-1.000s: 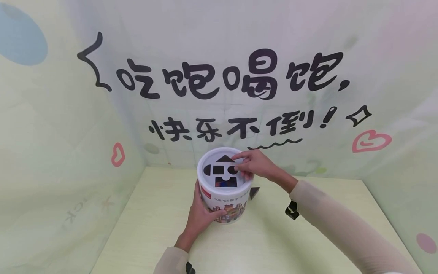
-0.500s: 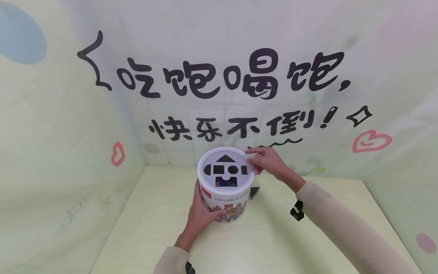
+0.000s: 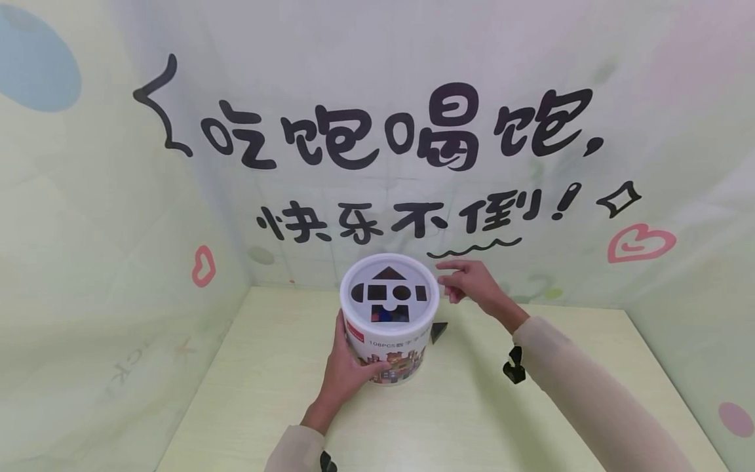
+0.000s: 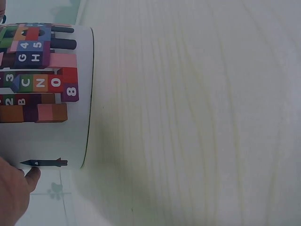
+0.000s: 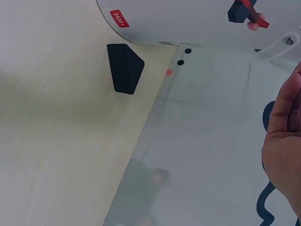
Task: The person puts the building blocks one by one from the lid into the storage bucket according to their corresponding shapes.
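A white toy-block bucket (image 3: pixel 404 341) stands upright on the table, printed with colourful lettered blocks. Its white lid (image 3: pixel 361 311) has several cut-out holes, including a triangle, a square and a round one; red and blue pieces show through the front hole. My left hand (image 3: pixel 348 367) grips the bucket's near left side, thumb across its front. Off the bucket's right rim, my right hand (image 3: pixel 468 282) hovers, index finger extended and the others bent, with nothing visible in it. A dark triangular block (image 5: pixel 126 69) lies on the table beside the bucket's right side, partly hidden in the head view.
A pale wood-grain table (image 3: pixel 283 328) bears the bucket. Behind it and along both sides hangs a light printed cloth (image 3: pixel 377 39) with large black writing, close beyond the table's back edge.
My right hand has drawn back to the right, from over the lid's right part to just outside the rim, uncovering a narrow rectangular hole. The left hand and bucket keep their place.
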Motion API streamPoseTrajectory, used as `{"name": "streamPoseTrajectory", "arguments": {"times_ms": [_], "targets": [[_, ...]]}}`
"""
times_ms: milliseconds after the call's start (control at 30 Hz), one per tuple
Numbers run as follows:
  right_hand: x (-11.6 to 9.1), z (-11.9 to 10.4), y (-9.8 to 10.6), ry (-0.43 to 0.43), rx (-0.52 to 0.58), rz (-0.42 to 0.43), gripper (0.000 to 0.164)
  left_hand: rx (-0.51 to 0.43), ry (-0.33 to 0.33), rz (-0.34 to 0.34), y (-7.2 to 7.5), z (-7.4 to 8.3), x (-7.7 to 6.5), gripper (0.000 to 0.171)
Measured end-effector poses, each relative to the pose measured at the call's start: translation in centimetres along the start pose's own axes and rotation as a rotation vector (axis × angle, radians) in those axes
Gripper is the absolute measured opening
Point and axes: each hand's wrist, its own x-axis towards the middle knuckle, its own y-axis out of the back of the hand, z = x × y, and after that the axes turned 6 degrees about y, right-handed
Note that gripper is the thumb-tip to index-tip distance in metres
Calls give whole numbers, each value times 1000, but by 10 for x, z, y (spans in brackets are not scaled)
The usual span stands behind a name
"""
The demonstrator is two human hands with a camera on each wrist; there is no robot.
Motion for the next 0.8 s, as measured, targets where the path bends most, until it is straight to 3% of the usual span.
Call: {"name": "streamPoseTrajectory", "arguments": {"times_ms": [267, 800], "targets": [[5, 26, -7, -58, 7, -9, 39, 9, 7, 3, 0, 1, 0, 132], [0, 76, -14, -144, -79, -39, 41, 18, 8, 10, 0, 1, 0, 132]]}}
